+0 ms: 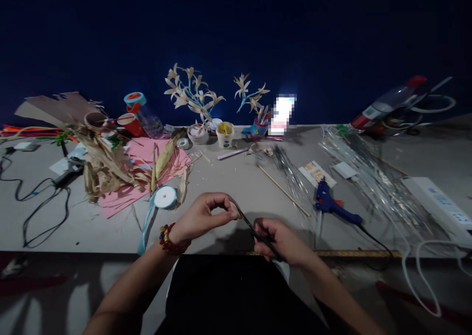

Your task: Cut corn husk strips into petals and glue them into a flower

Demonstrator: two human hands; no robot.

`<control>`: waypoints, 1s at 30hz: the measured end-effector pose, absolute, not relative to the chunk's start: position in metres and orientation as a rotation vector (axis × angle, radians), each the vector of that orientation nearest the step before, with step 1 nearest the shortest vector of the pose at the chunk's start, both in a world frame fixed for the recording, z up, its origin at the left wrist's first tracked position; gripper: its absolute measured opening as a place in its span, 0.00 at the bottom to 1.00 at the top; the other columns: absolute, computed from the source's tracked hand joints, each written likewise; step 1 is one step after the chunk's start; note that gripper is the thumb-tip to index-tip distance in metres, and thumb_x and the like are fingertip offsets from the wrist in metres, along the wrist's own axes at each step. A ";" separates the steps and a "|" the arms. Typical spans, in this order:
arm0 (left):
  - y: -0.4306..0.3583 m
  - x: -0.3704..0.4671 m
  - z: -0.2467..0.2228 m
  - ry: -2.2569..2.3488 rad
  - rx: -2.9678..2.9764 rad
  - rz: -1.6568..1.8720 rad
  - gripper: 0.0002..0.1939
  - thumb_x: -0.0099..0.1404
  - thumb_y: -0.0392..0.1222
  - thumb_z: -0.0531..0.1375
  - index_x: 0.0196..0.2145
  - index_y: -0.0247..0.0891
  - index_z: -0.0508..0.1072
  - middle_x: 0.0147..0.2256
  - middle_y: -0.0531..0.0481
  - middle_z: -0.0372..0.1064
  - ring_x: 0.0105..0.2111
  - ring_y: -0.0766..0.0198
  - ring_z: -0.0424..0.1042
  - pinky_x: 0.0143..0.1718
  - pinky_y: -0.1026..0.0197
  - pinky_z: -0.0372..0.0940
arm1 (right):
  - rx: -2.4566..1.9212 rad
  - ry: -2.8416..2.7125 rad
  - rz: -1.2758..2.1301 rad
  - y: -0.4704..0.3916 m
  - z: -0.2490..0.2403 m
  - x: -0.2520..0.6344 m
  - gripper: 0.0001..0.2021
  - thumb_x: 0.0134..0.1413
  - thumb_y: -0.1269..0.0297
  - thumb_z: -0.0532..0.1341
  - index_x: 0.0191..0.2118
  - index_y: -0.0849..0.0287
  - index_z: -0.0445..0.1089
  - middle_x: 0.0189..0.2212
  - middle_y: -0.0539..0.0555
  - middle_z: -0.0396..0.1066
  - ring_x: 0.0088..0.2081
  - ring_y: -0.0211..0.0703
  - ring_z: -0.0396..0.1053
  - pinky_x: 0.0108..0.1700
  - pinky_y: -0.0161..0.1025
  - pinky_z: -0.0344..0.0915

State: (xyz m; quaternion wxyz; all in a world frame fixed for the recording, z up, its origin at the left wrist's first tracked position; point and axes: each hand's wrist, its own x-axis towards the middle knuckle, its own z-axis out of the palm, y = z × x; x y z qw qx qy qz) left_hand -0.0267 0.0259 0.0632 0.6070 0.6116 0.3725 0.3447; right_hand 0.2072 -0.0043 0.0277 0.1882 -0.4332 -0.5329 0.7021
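Note:
Dark scissors point(250, 227) slant from upper left to lower right above the front of the table. My right hand point(275, 236) is closed around their handle end. The thumb and fingertips of my left hand point(206, 216) are pinched together near the blade tips, on a small pale piece point(236, 212). That piece is too small and dim to name surely. Left of my left hand lies a roll of light blue ribbon point(164, 197), its loose end trailing toward the table's front edge.
Dried corn husks point(110, 163) lie on pink sheets point(114, 202) at left. Pale flower stems point(191, 91) stand in cups at the back. At right are a blue glue gun point(332, 204), a wooden stick point(282, 190), wires point(291, 167) and a power strip point(438, 202).

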 end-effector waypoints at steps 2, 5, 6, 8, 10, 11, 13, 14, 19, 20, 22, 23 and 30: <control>0.026 -0.026 0.063 0.869 1.415 0.800 0.08 0.64 0.40 0.64 0.29 0.35 0.74 0.34 0.44 0.77 0.35 0.62 0.73 0.41 0.60 0.64 | -1.249 -1.492 1.977 -0.004 0.028 0.207 0.21 0.41 0.54 0.71 0.24 0.55 0.56 0.18 0.40 0.57 0.17 0.30 0.57 0.21 0.31 0.51; 0.025 -0.026 0.063 0.868 1.413 0.796 0.08 0.64 0.40 0.64 0.30 0.34 0.74 0.34 0.44 0.77 0.35 0.62 0.73 0.41 0.60 0.65 | -1.266 -1.486 1.962 -0.005 0.028 0.206 0.22 0.40 0.53 0.72 0.24 0.55 0.56 0.17 0.40 0.57 0.18 0.30 0.56 0.21 0.31 0.50; 0.025 -0.026 0.064 0.867 1.413 0.796 0.08 0.64 0.41 0.64 0.30 0.34 0.74 0.34 0.44 0.77 0.35 0.62 0.73 0.41 0.60 0.65 | -1.275 -1.490 1.956 -0.005 0.028 0.205 0.22 0.40 0.53 0.72 0.23 0.55 0.56 0.17 0.40 0.57 0.18 0.30 0.56 0.21 0.31 0.50; 0.025 -0.027 0.065 0.871 1.408 0.796 0.08 0.64 0.41 0.64 0.30 0.34 0.75 0.34 0.44 0.77 0.35 0.62 0.73 0.41 0.60 0.65 | -1.298 -1.499 1.939 -0.005 0.029 0.205 0.23 0.39 0.52 0.72 0.23 0.55 0.56 0.17 0.40 0.58 0.18 0.30 0.56 0.21 0.31 0.50; 0.024 -0.027 0.067 0.876 1.402 0.791 0.09 0.64 0.41 0.65 0.30 0.33 0.75 0.34 0.44 0.77 0.35 0.62 0.73 0.41 0.61 0.65 | -1.311 -1.508 1.921 -0.004 0.028 0.205 0.24 0.39 0.51 0.73 0.23 0.55 0.56 0.16 0.40 0.58 0.17 0.30 0.55 0.21 0.30 0.49; 0.024 -0.027 0.068 0.878 1.400 0.785 0.09 0.64 0.41 0.65 0.30 0.33 0.75 0.34 0.44 0.77 0.35 0.62 0.73 0.41 0.61 0.65 | -1.310 -1.508 1.920 -0.004 0.028 0.205 0.24 0.39 0.51 0.73 0.23 0.55 0.56 0.16 0.40 0.58 0.17 0.30 0.55 0.21 0.30 0.49; 0.024 -0.028 0.069 0.877 1.400 0.779 0.08 0.64 0.41 0.65 0.31 0.32 0.76 0.33 0.44 0.77 0.35 0.63 0.73 0.41 0.61 0.64 | -1.304 -1.506 1.927 -0.004 0.026 0.205 0.24 0.39 0.50 0.73 0.23 0.55 0.56 0.16 0.40 0.58 0.17 0.30 0.55 0.21 0.30 0.50; 0.024 -0.027 0.069 0.873 1.402 0.779 0.08 0.64 0.41 0.65 0.31 0.32 0.76 0.33 0.44 0.77 0.35 0.63 0.72 0.41 0.61 0.64 | -1.303 -1.505 1.927 -0.004 0.026 0.206 0.24 0.39 0.50 0.73 0.23 0.55 0.56 0.16 0.40 0.58 0.17 0.30 0.55 0.21 0.30 0.50; 0.025 -0.027 0.069 0.868 1.392 0.776 0.08 0.64 0.41 0.65 0.31 0.33 0.76 0.33 0.44 0.77 0.35 0.62 0.72 0.41 0.61 0.64 | -1.306 -1.531 1.888 -0.005 0.026 0.206 0.24 0.40 0.49 0.72 0.22 0.55 0.56 0.16 0.40 0.57 0.17 0.30 0.54 0.21 0.31 0.50; 0.026 -0.027 0.068 0.864 1.392 0.772 0.08 0.64 0.41 0.64 0.31 0.33 0.76 0.33 0.44 0.77 0.35 0.62 0.72 0.41 0.61 0.64 | -1.303 -1.554 1.865 -0.005 0.026 0.205 0.24 0.41 0.49 0.72 0.22 0.55 0.56 0.15 0.40 0.57 0.17 0.30 0.53 0.21 0.31 0.49; 0.026 -0.028 0.067 0.836 1.391 0.768 0.08 0.65 0.40 0.64 0.31 0.33 0.76 0.34 0.44 0.77 0.36 0.61 0.73 0.42 0.60 0.64 | -1.300 -1.599 1.811 -0.004 0.024 0.205 0.24 0.42 0.49 0.71 0.21 0.55 0.56 0.15 0.40 0.56 0.17 0.30 0.53 0.20 0.31 0.49; 0.026 -0.029 0.066 0.819 1.390 0.772 0.08 0.65 0.40 0.64 0.30 0.33 0.75 0.34 0.43 0.77 0.37 0.61 0.73 0.42 0.60 0.64 | -1.300 -1.611 1.790 -0.003 0.023 0.206 0.24 0.42 0.48 0.71 0.22 0.55 0.56 0.15 0.40 0.56 0.17 0.30 0.53 0.20 0.31 0.49; 0.024 -0.033 0.058 0.831 1.272 0.790 0.08 0.64 0.42 0.65 0.31 0.34 0.74 0.35 0.45 0.75 0.36 0.63 0.71 0.42 0.60 0.64 | -1.619 -1.920 1.204 0.012 0.007 0.218 0.18 0.50 0.49 0.66 0.26 0.55 0.60 0.18 0.44 0.64 0.22 0.37 0.63 0.24 0.33 0.51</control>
